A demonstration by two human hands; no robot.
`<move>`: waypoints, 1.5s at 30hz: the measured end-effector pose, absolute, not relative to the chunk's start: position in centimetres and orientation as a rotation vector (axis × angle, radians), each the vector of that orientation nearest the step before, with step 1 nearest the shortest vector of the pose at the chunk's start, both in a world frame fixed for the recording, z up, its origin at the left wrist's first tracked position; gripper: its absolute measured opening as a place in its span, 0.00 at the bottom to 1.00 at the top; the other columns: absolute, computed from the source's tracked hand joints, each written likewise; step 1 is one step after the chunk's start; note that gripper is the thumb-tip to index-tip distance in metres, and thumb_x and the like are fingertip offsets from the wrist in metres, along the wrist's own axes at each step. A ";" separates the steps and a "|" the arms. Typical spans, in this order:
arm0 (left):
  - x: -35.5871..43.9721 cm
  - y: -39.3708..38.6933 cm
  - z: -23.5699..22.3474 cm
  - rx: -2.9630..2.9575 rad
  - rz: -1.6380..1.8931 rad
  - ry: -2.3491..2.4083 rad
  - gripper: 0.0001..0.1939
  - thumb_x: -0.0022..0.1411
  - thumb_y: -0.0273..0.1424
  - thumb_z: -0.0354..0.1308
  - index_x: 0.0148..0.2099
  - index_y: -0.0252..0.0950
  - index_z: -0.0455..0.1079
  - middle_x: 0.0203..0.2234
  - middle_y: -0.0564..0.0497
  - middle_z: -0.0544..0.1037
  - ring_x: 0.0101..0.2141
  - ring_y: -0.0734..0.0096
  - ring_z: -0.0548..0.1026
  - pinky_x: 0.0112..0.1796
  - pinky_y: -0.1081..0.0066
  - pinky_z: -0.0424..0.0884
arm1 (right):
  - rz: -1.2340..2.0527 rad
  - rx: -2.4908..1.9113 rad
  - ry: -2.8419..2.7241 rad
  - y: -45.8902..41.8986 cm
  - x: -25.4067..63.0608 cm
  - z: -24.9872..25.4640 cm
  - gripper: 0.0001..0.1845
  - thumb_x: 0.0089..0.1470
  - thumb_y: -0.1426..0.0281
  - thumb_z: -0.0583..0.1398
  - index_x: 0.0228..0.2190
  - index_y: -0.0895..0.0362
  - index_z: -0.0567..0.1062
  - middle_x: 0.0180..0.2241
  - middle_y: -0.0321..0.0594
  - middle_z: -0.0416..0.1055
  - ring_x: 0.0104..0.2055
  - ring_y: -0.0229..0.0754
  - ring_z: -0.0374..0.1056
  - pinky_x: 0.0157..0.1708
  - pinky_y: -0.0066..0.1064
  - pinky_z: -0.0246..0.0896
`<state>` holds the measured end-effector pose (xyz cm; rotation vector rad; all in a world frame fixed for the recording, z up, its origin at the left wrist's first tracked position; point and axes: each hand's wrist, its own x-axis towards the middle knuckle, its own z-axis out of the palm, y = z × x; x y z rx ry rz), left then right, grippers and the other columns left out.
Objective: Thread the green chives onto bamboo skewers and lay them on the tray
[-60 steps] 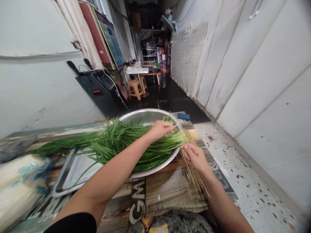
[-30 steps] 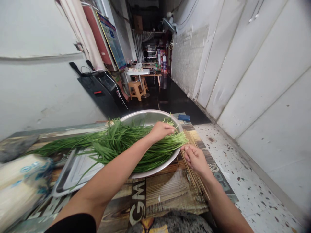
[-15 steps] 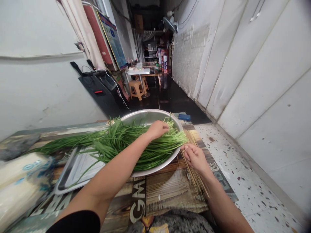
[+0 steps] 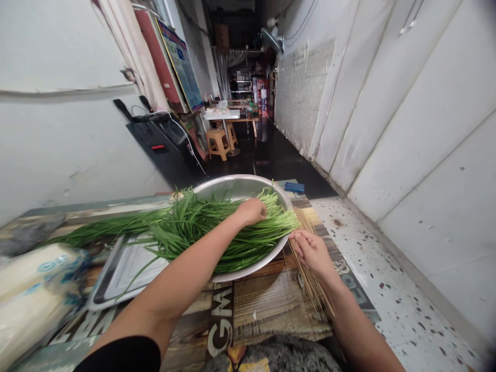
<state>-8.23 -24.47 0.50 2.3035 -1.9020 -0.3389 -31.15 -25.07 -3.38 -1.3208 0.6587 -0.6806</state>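
Long green garlic chives (image 4: 194, 217) fill a round steel basin (image 4: 248, 178), their pale cut ends lying at the right rim. My left hand (image 4: 251, 211) is down among the stalks near those ends, its fingers curled and partly hidden by the hand itself. Just outside the basin's right rim, my right hand (image 4: 309, 250) is closed, with thumb and forefinger pinched near the pale tips. Whatever lies in that pinch is too small to make out. Thin wooden skewers (image 4: 306, 279) lie on the table beside and beneath my right hand.
A steel tray (image 4: 98, 289) with chive leaves hanging over it sits left of the basin. A plastic-wrapped white package (image 4: 39, 289) rests at the table's left. A blue box (image 4: 294, 187) lies behind the basin. Farther off stand a small table (image 4: 220, 114) and plastic stools (image 4: 217, 143).
My left hand has lowered slightly into the chives, and its fingers have curled in. My right hand stays at the basin's rim, nearly unmoved.
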 end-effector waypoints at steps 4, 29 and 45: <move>-8.2 -24.5 0.4 2.308 -0.338 -1.819 0.06 0.53 0.30 0.63 0.34 0.37 0.80 0.30 0.49 0.81 0.32 0.67 0.75 0.30 0.74 0.62 | -0.681 -1.331 0.652 -25.1 -31.2 -3.4 0.20 0.48 0.52 0.61 0.30 0.57 0.71 0.12 0.23 0.53 0.11 0.27 0.41 0.09 0.22 0.34; -9.7 -24.3 1.7 1.673 -0.927 -1.087 0.07 0.58 0.22 0.58 0.38 0.29 0.76 0.23 0.50 0.79 0.21 0.79 0.71 0.25 0.77 0.66 | -0.683 -1.342 0.641 -25.1 -31.3 -3.3 0.21 0.49 0.51 0.61 0.31 0.58 0.71 0.13 0.23 0.53 0.11 0.27 0.42 0.10 0.23 0.35; -10.7 -24.2 1.5 1.500 -1.104 -1.060 0.01 0.58 0.24 0.59 0.34 0.30 0.71 0.20 0.53 0.75 0.18 0.83 0.65 0.22 0.78 0.60 | -0.692 -1.350 0.645 -25.1 -31.3 -3.5 0.21 0.49 0.51 0.60 0.31 0.58 0.71 0.13 0.23 0.54 0.11 0.27 0.42 0.09 0.22 0.35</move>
